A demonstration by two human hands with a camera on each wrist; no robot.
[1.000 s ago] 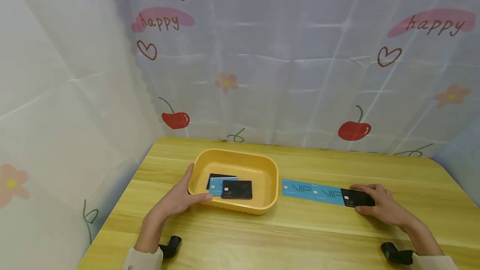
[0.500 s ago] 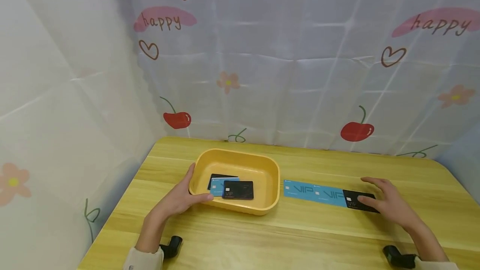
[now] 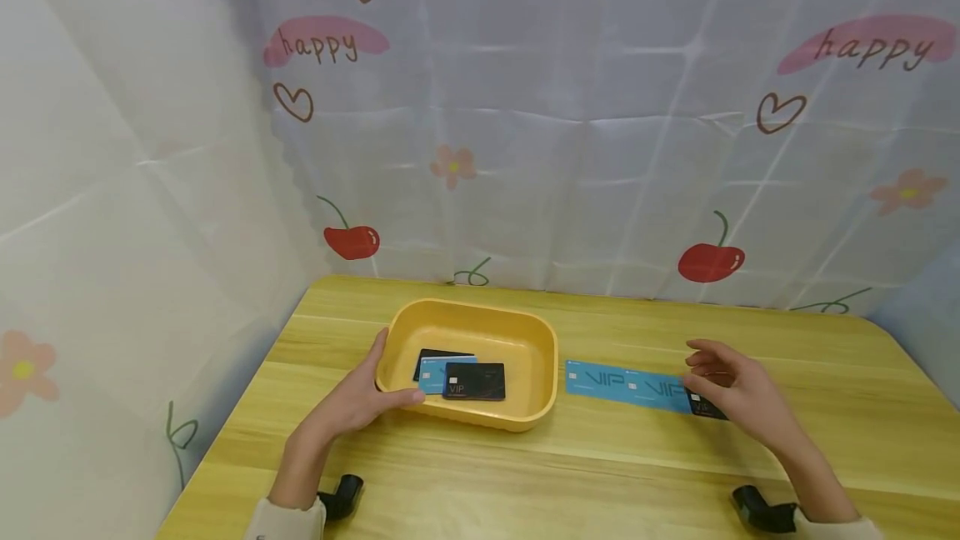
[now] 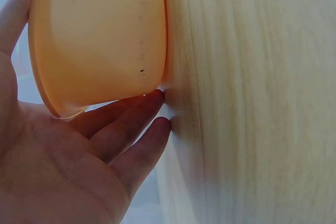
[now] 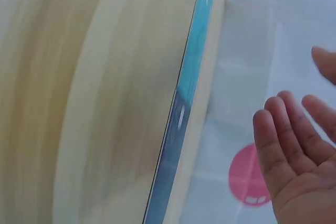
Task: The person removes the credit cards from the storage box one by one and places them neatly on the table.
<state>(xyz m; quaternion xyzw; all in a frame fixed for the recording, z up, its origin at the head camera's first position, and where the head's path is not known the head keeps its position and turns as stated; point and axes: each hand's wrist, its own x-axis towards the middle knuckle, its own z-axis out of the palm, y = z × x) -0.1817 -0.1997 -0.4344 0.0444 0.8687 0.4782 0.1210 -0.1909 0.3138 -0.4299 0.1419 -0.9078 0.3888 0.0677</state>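
Note:
My left hand holds the left end of a yellow plastic bin, thumb at the near rim and fingers around the outside. The left wrist view shows fingertips under the bin's wall, right at the tabletop. Inside lie a black VIP card, a blue card partly beneath it and another black card behind. Right of the bin, a left blue VIP card, a second blue card and a black card form a row. My right hand, holding nothing, hovers over the black one, partly hiding it.
The wood-grain table ends at a white printed curtain behind, with another curtain side at the left. Black wrist mounts stick out beside both sleeves.
My right hand has let go of the black card at the row's right end, lifted off and shifted left over it. The left hand stays on the bin.

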